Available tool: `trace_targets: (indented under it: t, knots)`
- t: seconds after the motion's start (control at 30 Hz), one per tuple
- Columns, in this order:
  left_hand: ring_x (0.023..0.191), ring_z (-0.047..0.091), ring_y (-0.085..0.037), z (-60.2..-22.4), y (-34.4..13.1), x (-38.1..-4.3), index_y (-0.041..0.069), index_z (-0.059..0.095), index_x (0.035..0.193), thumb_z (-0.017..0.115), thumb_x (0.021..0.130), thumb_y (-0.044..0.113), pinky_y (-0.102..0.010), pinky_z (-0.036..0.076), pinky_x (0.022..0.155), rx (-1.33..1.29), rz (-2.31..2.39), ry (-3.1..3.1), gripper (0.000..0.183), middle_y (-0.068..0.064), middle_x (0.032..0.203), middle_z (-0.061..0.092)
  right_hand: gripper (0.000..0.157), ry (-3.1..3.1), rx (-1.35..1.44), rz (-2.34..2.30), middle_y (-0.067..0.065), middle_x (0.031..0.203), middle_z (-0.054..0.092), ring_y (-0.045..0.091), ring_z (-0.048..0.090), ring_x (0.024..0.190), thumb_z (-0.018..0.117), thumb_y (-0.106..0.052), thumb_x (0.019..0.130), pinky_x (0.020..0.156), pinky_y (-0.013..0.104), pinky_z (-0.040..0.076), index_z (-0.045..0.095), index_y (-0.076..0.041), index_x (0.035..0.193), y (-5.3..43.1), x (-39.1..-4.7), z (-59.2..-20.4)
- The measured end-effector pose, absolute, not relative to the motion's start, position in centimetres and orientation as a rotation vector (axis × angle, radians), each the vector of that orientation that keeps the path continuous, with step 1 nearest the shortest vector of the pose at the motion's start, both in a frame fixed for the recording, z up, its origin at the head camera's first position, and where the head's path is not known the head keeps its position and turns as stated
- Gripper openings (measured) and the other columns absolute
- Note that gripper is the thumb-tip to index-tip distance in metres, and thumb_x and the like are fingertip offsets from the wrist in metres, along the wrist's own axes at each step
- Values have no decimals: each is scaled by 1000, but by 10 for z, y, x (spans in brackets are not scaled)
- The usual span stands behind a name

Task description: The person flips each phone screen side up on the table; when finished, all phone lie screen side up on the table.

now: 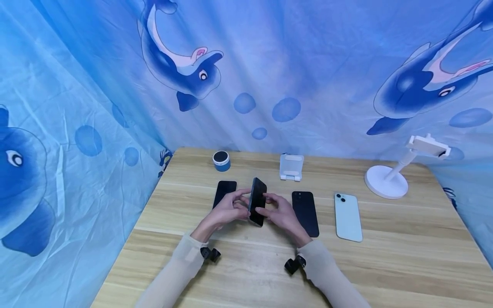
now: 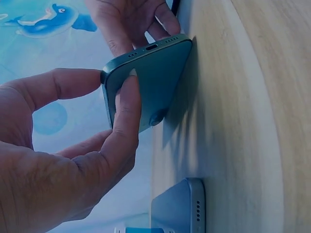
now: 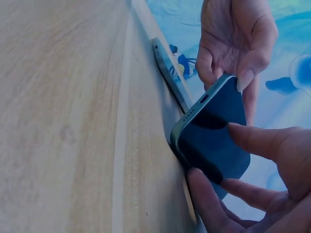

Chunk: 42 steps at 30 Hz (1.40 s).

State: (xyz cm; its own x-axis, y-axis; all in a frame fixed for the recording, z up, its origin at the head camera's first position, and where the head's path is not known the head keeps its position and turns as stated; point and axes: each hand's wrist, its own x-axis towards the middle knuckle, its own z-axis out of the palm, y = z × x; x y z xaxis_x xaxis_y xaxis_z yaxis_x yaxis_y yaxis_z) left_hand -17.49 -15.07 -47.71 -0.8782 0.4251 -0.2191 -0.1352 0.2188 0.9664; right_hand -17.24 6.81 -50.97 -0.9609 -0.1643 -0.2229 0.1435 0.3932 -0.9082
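**Sleeves (image 1: 175, 267) up close, one phone on its side (image 1: 257, 203) beyond them**

Just past your cuffs sit the two wrist cameras (image 1: 210, 254), over the wooden table (image 1: 250, 278). Beyond them, your left hand (image 1: 228, 210) pinches the tilted phone, thumb at a bottom corner and a finger across its back. Your right hand (image 1: 283, 213) meets it from the other side, fingers part-bent and spread, fingertips on the screen; whether they also clasp an edge, you cannot tell.

That phone stands between your palms, its port end toward you. It is close to the wood, though contact is unclear. The step in hand looks like a two-handed adjustment of its angle. Your next move calls for a sure left pinch before the right fingertips leave the glass.

Farther off, a dark phone (image 1: 224, 190) lies partly behind your left hand; a black phone (image 1: 305, 214) and a pale phone (image 1: 348, 222) lie to the right. Behind them stand a blue-and-white cylinder (image 1: 221, 162), a small white stand (image 1: 291, 165) and a long-necked holder (image 1: 386, 183), before the dolphin-print curtain (image 1: 327, 85).
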Motion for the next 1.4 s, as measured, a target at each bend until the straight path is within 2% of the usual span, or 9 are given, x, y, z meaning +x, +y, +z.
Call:
trace_targets:
  t: [0.13, 0.23, 0.33, 0.47, 0.53, 0.93, 1.17, 1.4]
  knots:
    - [82, 69, -15, -479, -154, -173, 4, 42, 158, 64, 81, -11, -29, 59, 77, 248, 1675, 2097, 81, -19, 114, 61, 63, 2494, 9, -1472, 11, 134, 68, 16, 71, 70, 83, -37, 88, 83, 34, 52, 62, -19, 145, 65, -172, -506]
    - [81, 70, -14, -482, -156, -172, 3, 43, 157, 65, 82, -12, -31, 59, 77, 237, 1653, 2130, 80, -20, 113, 62, 64, 2539, 24, -1422, 8, 130, 69, 16, 70, 69, 85, -37, 87, 85, 36, 49, 63, -18, 144, 64, -171, -504]
    - [81, 69, -14, -484, -157, -172, 0, 43, 157, 67, 82, -12, -32, 59, 76, 236, 1643, 2144, 79, -21, 113, 62, 66, 2588, 23, -1377, 8, 127, 71, 20, 69, 83, 86, -37, 85, 90, 42, 49, 64, -17, 143, 62, -171, -503]
    - [82, 69, -17, -486, -157, -172, -2, 43, 156, 70, 82, -13, -29, 59, 75, 223, 1634, 2150, 79, -21, 112, 62, 68, 2654, 18, -1318, 8, 125, 73, 29, 63, 117, 88, -37, 83, 105, 54, 45, 64, -16, 142, 62, -171, -504]
    - [82, 68, -16, -487, -157, -171, -1, 44, 156, 72, 82, -13, -29, 59, 74, 206, 1621, 2161, 80, -20, 113, 62, 68, 2662, 23, -1310, 7, 126, 73, 30, 62, 121, 89, -35, 82, 107, 55, 44, 64, -16, 143, 62, -171, -505]
    - [83, 65, -14, -490, -148, -171, -1, 46, 154, 72, 81, -13, -30, 61, 72, 173, 1507, 2292, 79, -17, 113, 58, 70, 2677, 26, -1326, 6, 119, 74, 27, 63, 109, 92, -25, 78, 114, 58, 39, 65, -17, 142, 64, -174, -510]
    - [78, 61, -11, -491, -140, -169, -1, 50, 151, 76, 77, -9, -23, 51, 67, 186, 1349, 2452, 78, -11, 106, 60, 69, 2713, 5, -1301, 4, 112, 73, 28, 64, 115, 93, -22, 78, 112, 57, 41, 65, -15, 141, 65, -174, -511]
    - [73, 58, -11, -492, -136, -169, 0, 51, 150, 77, 77, -9, -23, 48, 61, 175, 1294, 2499, 79, -10, 104, 60, 69, 2720, 0, -1296, 3, 109, 72, 28, 63, 114, 93, -20, 78, 112, 56, 43, 65, -15, 141, 66, -177, -512]
